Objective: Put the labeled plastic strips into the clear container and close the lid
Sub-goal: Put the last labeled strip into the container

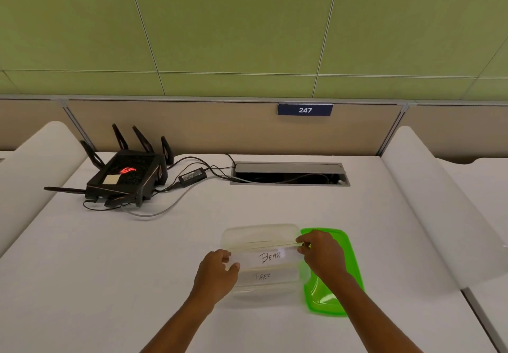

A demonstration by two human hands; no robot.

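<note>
A clear plastic container point(258, 233) stands open on the white desk in front of me. Over it I hold a clear strip labeled "BEAR" point(270, 257) by both ends. My left hand point(217, 268) pinches its left end and my right hand point(320, 253) pinches its right end. Below it, inside the container, lies a strip labeled "TIGER" point(262, 276). The green lid point(334, 297) lies flat on the desk just right of the container, partly under my right forearm.
A black router with antennas point(126, 178) and its cables sit at the back left. An open cable hatch point(290, 174) is set into the desk at the back. White curved dividers point(428, 196) border the desk on both sides.
</note>
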